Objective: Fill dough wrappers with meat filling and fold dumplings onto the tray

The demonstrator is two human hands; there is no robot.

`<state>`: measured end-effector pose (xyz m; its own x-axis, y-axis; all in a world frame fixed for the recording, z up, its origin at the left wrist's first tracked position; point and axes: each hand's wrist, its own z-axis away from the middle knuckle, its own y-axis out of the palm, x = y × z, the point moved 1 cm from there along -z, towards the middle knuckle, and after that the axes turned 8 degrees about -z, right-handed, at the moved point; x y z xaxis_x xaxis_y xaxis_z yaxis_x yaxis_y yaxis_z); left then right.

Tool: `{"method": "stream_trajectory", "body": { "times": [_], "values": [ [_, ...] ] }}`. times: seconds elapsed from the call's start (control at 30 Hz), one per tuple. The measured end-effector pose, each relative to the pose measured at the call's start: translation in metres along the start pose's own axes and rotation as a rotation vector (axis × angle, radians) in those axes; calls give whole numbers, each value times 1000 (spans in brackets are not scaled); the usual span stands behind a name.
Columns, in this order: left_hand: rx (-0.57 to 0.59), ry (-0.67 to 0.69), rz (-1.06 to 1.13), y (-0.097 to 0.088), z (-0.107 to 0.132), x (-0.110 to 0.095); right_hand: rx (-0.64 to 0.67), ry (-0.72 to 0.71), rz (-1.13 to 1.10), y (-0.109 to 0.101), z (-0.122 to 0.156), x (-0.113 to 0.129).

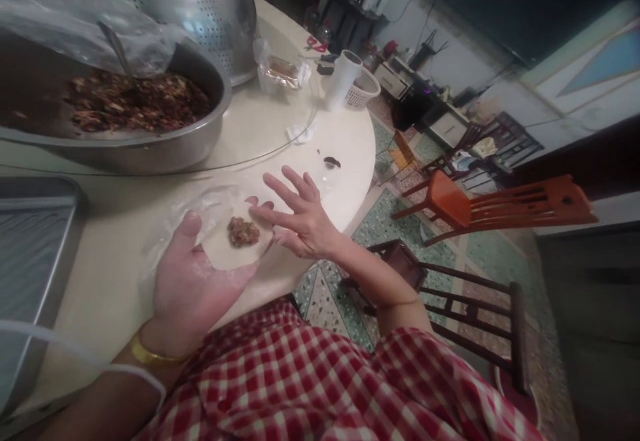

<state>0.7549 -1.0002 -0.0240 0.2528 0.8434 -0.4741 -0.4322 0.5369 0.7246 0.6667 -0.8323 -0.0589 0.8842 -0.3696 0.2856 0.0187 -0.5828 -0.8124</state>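
On the upturned palm of my left hand rests a round, pale dumpling wrapper, with the fingers under it and the thumb at its left. A small mound of minced filling sits in the middle of the wrapper. My right hand is at the wrapper's right edge, its fingers spread. Whether the right thumb and index fingertip touch the edge I cannot tell. Behind the left hand, a crumpled clear plastic sheet lies on the table.
A large metal basin of dark filling stands at the back left, with a spoon in it. Behind it leans a perforated metal colander. A metal tray is at left. A paper roll and white basket stand by the table's far edge.
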Motion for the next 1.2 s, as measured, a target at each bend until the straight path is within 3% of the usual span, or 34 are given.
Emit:
{"method": "stream_trajectory", "body": {
  "times": [0.17, 0.27, 0.4, 0.5, 0.6, 0.7, 0.8, 0.87, 1.0, 1.1, 1.2],
  "values": [
    [-28, 15, 11, 3, -2, -6, 25, -65, -26, -3, 17, 1],
    [-33, 17, 1, 6, -4, -6, -42, -58, 16, -12, 25, -8],
    [-2, 61, -8, 5, -6, -7, -140, 346, 255, -31, 25, -42],
    [7, 62, 0, 5, -4, -7, -13, 608, 334, -35, 25, -70],
    [-20, 40, 3, 8, 0, -7, 103, 669, 319, -29, 26, -87],
    [-36, 2, -6, 9, 2, -5, 61, 658, 303, -28, 27, -90],
    [-12, -34, -12, 6, 0, -2, -71, 567, 291, -35, 23, -73],
    [19, -64, -7, 3, -2, 0, -93, 404, 259, -37, 14, -48],
    [77, -78, 60, -1, -6, 6, 29, 95, 203, -23, -12, 9],
    [132, -59, 110, -3, -8, 7, 153, 56, 222, -11, -28, 32],
    [147, -65, 131, -6, -10, 6, 211, 57, 224, -7, -38, 40]
  ]
}}
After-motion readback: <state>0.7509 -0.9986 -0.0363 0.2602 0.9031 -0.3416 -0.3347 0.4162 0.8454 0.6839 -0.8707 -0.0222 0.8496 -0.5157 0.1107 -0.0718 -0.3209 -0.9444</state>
